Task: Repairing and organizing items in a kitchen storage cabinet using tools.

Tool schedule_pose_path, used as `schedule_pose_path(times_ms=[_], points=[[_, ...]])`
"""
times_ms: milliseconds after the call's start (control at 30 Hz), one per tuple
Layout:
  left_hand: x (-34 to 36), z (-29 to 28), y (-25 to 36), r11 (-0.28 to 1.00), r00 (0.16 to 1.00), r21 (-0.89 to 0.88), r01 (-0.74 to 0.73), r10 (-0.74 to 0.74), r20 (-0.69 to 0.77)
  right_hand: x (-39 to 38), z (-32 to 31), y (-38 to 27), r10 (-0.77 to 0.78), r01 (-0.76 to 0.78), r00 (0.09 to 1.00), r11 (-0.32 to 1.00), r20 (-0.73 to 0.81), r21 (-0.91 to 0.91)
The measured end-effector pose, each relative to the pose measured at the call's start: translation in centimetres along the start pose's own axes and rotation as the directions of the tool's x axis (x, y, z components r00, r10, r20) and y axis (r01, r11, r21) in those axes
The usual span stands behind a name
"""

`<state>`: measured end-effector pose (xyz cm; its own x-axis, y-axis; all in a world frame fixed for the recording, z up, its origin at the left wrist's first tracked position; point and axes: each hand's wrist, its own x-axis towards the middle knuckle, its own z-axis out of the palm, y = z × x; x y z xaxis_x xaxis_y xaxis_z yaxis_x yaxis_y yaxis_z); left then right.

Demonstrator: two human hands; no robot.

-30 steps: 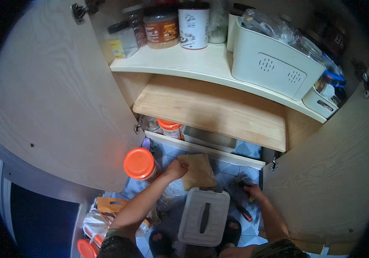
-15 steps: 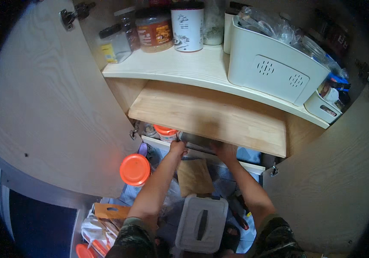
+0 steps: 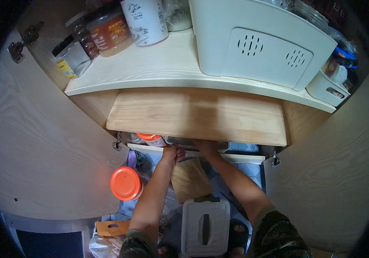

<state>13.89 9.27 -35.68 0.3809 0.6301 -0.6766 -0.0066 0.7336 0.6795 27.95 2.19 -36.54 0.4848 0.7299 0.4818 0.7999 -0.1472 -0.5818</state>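
My left hand (image 3: 173,154) is at the front lip board of the low cabinet compartment, fingers loosely bent and nothing visible in them. Just behind it, under the wooden shelf, lies a shallow clear container (image 3: 181,140). My right hand (image 3: 204,145) reaches over the lip board to this container; the shelf edge hides its fingers. Left of the container, inside the compartment, stands a jar with an orange lid (image 3: 149,137). A brown paper packet (image 3: 189,179) lies below, between my forearms.
A lidded grey-white box (image 3: 205,228) stands between my feet. An orange-lidded jar (image 3: 126,183) is by the left door (image 3: 55,142). The wooden shelf (image 3: 158,112) overhangs my hands. Above it, jars (image 3: 107,34) and a white bin (image 3: 266,47) sit on the upper shelf.
The view has shifted closer and lower over the cabinet. My left hand's fingers have loosened from a tighter curl; my right hand has moved left and farther under the shelf.
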Motion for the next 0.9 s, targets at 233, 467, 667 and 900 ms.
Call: schedule_pose_path(times_ms=[233, 467, 667, 900], points=[[0.3, -0.4, -0.4, 1.0, 1.0, 0.007, -0.028, 0.029, -0.001, 1.1, 1.1, 1.2, -0.059, 0.068, 0.995, 0.991, 0.079, -0.113], [-0.1, -0.6, -0.1, 0.995, 0.998, 0.08, -0.06, 0.056, 0.042, 2.5, 0.9, 1.8, -0.157, 0.142, 0.973, 0.985, 0.17, 0.096], [0.7, 0.0, -0.6, 0.992, 0.995, 0.1, -0.075, 0.081, -0.061, 3.0, -1.2, 0.2, -0.086, 0.041, 0.924, 0.991, 0.371, 0.128], [1.3, 0.3, -1.7, 0.988, 0.983, -0.015, -0.157, 0.154, -0.104, 2.9, -3.6, -3.3, -0.113, 0.085, 0.911, 0.993, 0.396, 0.087]])
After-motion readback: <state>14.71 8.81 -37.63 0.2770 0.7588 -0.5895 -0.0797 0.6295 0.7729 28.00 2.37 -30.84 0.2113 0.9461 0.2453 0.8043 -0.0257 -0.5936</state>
